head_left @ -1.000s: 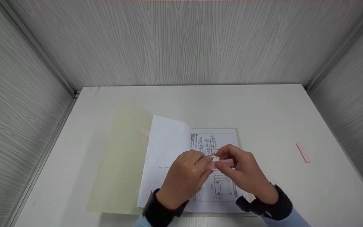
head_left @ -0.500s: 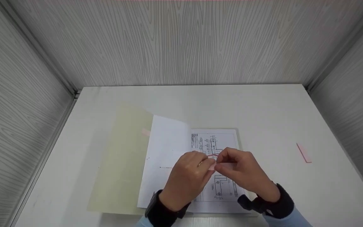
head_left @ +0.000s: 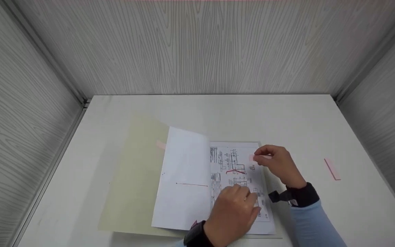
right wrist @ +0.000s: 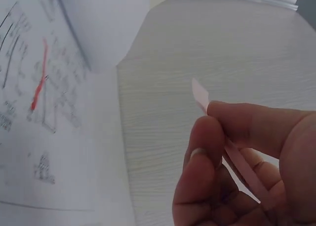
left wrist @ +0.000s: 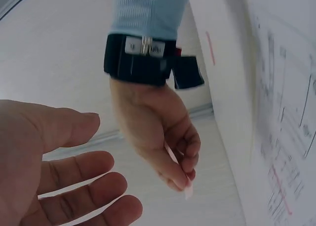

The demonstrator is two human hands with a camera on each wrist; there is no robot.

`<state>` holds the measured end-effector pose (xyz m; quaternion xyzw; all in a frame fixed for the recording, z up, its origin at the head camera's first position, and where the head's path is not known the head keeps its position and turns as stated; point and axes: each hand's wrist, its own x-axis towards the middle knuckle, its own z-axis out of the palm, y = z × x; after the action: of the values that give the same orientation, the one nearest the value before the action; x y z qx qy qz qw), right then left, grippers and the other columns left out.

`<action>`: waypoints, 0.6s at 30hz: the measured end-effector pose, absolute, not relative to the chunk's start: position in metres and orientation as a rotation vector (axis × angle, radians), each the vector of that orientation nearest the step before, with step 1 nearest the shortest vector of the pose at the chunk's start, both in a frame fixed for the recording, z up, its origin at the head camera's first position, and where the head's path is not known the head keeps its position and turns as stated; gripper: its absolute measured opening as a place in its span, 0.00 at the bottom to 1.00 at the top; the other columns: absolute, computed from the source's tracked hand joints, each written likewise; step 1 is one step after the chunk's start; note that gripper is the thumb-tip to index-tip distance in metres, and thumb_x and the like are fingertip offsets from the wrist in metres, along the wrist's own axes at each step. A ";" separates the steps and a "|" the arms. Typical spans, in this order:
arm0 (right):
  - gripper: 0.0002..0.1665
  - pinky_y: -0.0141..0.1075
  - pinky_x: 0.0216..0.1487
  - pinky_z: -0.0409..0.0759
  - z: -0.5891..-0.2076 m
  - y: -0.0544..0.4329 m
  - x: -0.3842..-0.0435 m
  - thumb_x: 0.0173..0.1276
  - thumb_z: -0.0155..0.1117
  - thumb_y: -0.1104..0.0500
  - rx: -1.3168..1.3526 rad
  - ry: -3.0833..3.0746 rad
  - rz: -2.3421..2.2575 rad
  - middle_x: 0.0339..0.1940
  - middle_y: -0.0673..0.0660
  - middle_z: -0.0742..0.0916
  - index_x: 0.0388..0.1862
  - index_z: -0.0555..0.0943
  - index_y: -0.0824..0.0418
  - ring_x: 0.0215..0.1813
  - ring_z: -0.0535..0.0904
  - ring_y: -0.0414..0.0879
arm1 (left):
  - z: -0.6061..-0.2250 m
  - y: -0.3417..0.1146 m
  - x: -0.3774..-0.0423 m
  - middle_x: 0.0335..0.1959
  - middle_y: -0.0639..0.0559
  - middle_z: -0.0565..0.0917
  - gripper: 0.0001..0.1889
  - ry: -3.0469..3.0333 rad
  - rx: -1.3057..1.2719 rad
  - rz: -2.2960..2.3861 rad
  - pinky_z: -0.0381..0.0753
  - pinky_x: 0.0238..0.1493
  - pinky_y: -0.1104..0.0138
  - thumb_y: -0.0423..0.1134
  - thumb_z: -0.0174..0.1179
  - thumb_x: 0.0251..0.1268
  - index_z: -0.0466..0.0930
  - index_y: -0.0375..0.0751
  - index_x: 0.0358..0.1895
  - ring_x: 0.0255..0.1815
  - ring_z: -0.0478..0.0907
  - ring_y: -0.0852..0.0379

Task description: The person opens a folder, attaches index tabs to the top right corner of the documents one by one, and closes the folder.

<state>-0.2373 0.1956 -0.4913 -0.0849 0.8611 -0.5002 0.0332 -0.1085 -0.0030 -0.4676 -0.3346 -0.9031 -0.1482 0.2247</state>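
A pink strip (head_left: 251,157) is pinched between the thumb and fingers of the right hand (head_left: 279,164). It is held up by the far right part of the drawing page (head_left: 257,181), and one end is left poking out past the fingertips. Some of the strip is hidden by the hand.

Nothing is held by the left hand (head_left: 234,211). Its fingers are loosely bent, with gaps between them, and it is held over the near part of the same page. Whether the paper is touched by it cannot be told.

A bent red line (head_left: 235,171) is seen on the drawing page, between the two hands. The book (head_left: 185,164) is laid open on the bench (head_left: 300,137). Its white page is lifted on the left, and its pale yellow cover (head_left: 125,195) is spread farther left. A pink tab (head_left: 160,144) is seen at the white page's left edge. Another pink piece (head_left: 333,169), edged with red, is seen flat on the bench, well to the right of the book.
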 end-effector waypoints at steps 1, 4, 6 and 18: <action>0.09 0.42 0.40 0.78 -0.497 0.198 -0.241 0.63 0.69 0.53 -0.229 2.650 -1.528 0.37 0.53 0.85 0.38 0.84 0.56 0.36 0.81 0.50 | -0.472 0.001 -0.107 0.30 0.57 0.80 0.14 -2.504 -0.953 -0.384 0.72 0.30 0.70 0.53 0.61 0.63 0.86 0.47 0.38 0.32 0.75 0.60; 0.09 0.42 0.37 0.77 -0.514 0.202 -0.250 0.63 0.68 0.56 -0.165 2.650 -1.488 0.37 0.56 0.85 0.38 0.83 0.59 0.35 0.80 0.51 | -0.483 0.011 -0.104 0.30 0.57 0.81 0.15 -2.547 -1.027 -0.301 0.74 0.30 0.70 0.55 0.62 0.61 0.86 0.47 0.38 0.32 0.76 0.60; 0.08 0.41 0.36 0.78 -0.523 0.204 -0.254 0.62 0.68 0.57 -0.123 2.649 -1.462 0.37 0.56 0.85 0.38 0.83 0.60 0.36 0.80 0.51 | -0.490 0.016 -0.103 0.32 0.56 0.81 0.16 -2.584 -1.063 -0.239 0.75 0.31 0.69 0.56 0.62 0.60 0.85 0.48 0.39 0.34 0.76 0.59; 0.11 0.38 0.33 0.77 -0.545 0.207 -0.267 0.59 0.70 0.56 -0.038 2.702 -1.329 0.39 0.58 0.85 0.37 0.84 0.60 0.35 0.79 0.50 | -0.513 0.021 -0.108 0.54 0.50 0.77 0.34 -3.087 -1.045 0.050 0.77 0.45 0.51 0.67 0.65 0.49 0.78 0.52 0.57 0.55 0.72 0.46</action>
<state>-0.2667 0.2068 -0.5448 -0.0126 0.8953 -0.4405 0.0652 -0.1076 0.0209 -0.5131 -0.3200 -0.9455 0.0153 -0.0590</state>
